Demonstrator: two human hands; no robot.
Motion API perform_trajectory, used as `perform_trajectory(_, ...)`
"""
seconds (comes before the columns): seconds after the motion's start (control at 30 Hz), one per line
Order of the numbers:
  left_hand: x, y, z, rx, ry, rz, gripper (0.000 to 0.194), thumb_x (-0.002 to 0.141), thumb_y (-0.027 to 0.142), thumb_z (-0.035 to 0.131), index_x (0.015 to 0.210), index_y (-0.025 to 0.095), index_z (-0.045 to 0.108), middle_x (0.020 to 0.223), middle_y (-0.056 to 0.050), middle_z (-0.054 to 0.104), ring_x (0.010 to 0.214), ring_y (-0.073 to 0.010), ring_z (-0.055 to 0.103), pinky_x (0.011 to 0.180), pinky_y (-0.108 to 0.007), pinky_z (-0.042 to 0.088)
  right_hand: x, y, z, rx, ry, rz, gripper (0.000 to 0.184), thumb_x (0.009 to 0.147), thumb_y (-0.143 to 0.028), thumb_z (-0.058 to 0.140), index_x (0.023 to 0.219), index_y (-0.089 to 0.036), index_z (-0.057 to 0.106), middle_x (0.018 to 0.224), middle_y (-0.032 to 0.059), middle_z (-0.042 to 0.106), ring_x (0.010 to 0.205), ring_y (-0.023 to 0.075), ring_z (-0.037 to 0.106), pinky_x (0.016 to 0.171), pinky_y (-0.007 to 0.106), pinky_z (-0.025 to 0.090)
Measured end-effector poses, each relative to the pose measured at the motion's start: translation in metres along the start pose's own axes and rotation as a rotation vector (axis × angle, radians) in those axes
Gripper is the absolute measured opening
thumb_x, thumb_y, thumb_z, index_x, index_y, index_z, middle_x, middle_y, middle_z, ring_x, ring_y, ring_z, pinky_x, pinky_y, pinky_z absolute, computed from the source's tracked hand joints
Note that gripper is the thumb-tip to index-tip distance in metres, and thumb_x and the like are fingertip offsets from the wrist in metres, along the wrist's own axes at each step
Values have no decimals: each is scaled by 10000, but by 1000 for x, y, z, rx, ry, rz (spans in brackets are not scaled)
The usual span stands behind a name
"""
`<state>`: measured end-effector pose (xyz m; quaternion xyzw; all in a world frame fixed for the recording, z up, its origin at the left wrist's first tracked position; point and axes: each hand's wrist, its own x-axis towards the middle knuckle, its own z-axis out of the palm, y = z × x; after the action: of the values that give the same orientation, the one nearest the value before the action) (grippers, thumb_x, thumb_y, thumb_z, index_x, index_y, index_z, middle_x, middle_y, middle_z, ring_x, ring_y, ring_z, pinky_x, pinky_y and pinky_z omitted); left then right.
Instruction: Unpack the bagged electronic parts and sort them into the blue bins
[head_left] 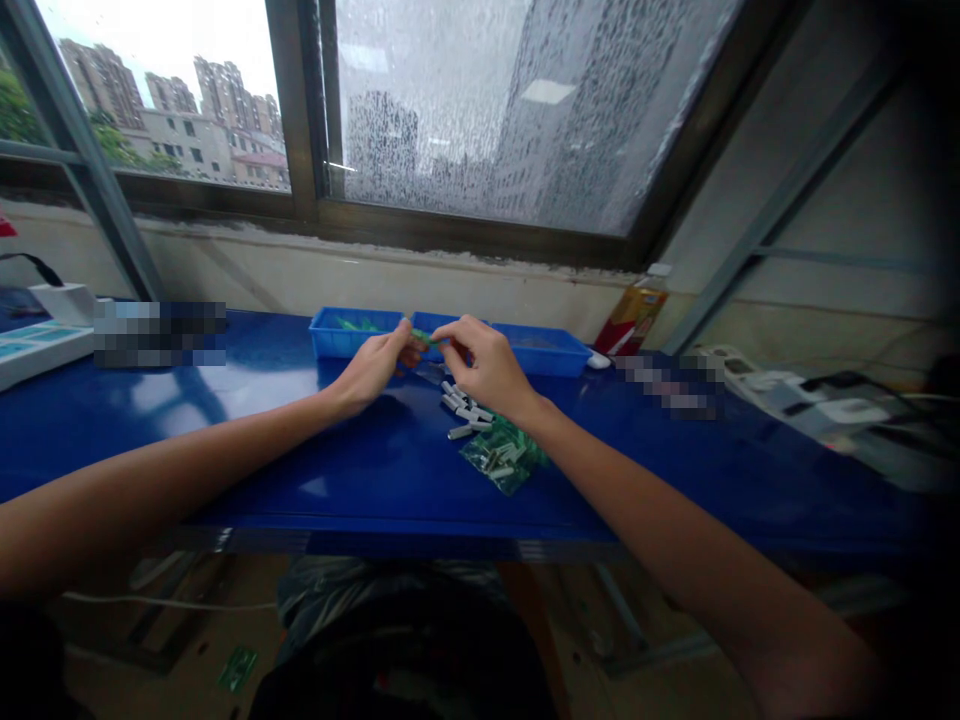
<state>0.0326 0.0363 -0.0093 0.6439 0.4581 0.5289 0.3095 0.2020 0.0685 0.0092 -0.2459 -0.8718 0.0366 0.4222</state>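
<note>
The left hand (384,358) and the right hand (486,364) each pinch the same small green piece (424,339) between fingertips, held in front of the blue bins (551,359). Pale pieces (460,432) lie loose on the table (360,480) near the right hand, beside a green bag (510,460) of similar ones, and a bottle (634,315) stands right of the bins

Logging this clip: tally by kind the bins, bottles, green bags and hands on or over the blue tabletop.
Blue rectangular plastic bins: 3
Plastic bottle with red and yellow label: 1
Green see-through plastic bag holding pale pieces: 1
Bare left hand and bare right hand: 2
Total: 7
</note>
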Motion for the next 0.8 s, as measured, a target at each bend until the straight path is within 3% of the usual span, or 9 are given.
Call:
perform_trajectory(0.07,1,1,0,-184,-9,-146,425,844,504,431,775,130,622,759,-60,609,696,-158,571,623,-274,439,-1,-2,0,-45,-46,-83,224,812,-119,432,865,-199,634,821,33,529,752,139,504,712,278,409)
perform_trajectory(0.17,2,2,-1,-247,3,-172,216,786,351,572,766,138,605,741,-36,606,657,-119,554,600,-236,428,-2,0,2,-64,-83,-116,237,798,-93,435,818,-199,646,892,47,516,831,151,515,773,294,426)
perform_trajectory(0.27,8,5,-11,-87,86,-82,155,767,287,596,833,147,602,696,-11,590,613,-103,545,574,-220,431,-1,3,-1,-75,-92,-93,191,800,-133,482,872,-178,653,952,71,518,907,174,519,829,317,427)
perform_trajectory(0.37,19,6,-33,195,266,93,288,735,268,635,999,165,582,661,16,576,580,-104,550,554,-215,433,3,8,-14,-88,-51,-22,184,807,-194,522,939,-153,644,952,86,548,927,194,528,841,339,422)
perform_trajectory(0.43,27,4,-50,302,376,123,321,748,283,625,1045,170,582,710,-2,613,592,-112,576,556,-220,441,5,11,-25,-104,-21,37,176,815,-213,520,929,-156,641,895,75,577,885,192,538,816,342,421)
perform_trajectory(0.53,38,-3,-66,399,437,85,246,808,321,549,949,147,652,792,-49,658,636,-132,616,600,-243,464,7,15,-36,-124,-17,92,149,818,-221,520,896,-174,638,830,56,606,838,193,541,785,344,415)
perform_trajectory(0.6,42,-8,-69,480,418,77,262,825,333,520,934,156,680,803,-63,678,703,-167,640,663,-274,472,6,16,-38,-129,-31,100,137,817,-220,522,882,-181,636,825,53,616,831,195,540,779,345,413)
perform_trajectory(0.7,43,-13,-65,711,279,79,293,833,380,494,918,196,705,829,-81,703,803,-229,650,761,-338,461,4,18,-35,-139,-69,92,136,823,-227,518,875,-180,634,838,59,625,838,200,534,784,349,413)
perform_trajectory(0.8,38,-18,-63,906,184,130,358,839,434,469,1012,203,681,984,-101,695,984,-273,609,893,-413,407,2,21,-34,-141,-120,87,139,832,-235,508,876,-182,629,857,63,628,859,204,529,803,356,411)
